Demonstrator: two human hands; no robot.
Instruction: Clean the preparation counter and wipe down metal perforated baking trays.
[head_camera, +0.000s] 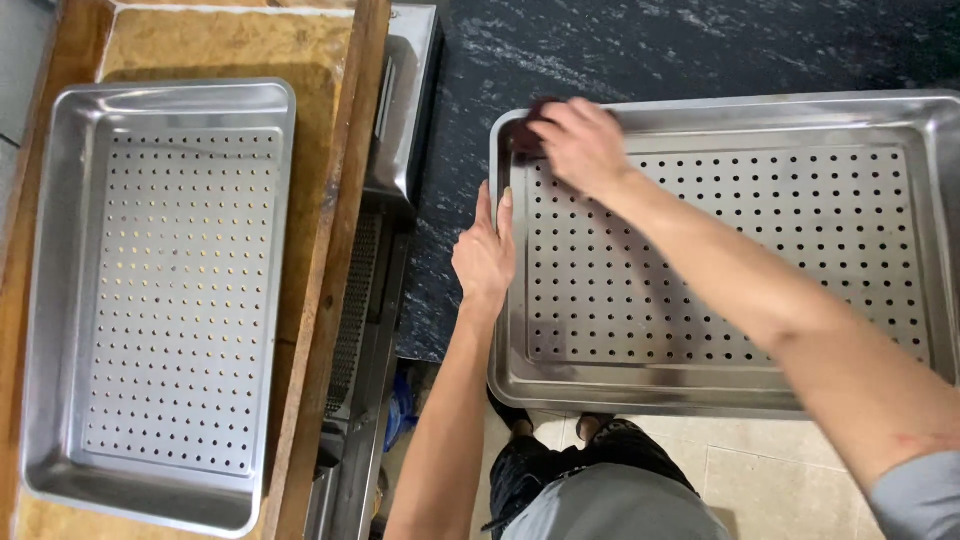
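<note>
- Head view: the big perforated tray (740, 250) lies on the dark counter (620, 50), long axis running left to right.
- Right hand (580, 145) is curled over a dark scrub pad (525, 125), pressing it into the tray's far-left corner.
- Left hand (485, 255) rests flat against the tray's left rim, fingers straight, gripping nothing.
- A second perforated tray (160, 290) sits well apart to the left, on a wooden board (320, 200).

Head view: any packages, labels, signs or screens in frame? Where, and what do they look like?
None in view: no package, label, sign or screen.
Only two perforated steel trays: one on the dark counter under both hands, right hand pressing a dark pad into its corner; the other on the wooden surface at left.
</note>
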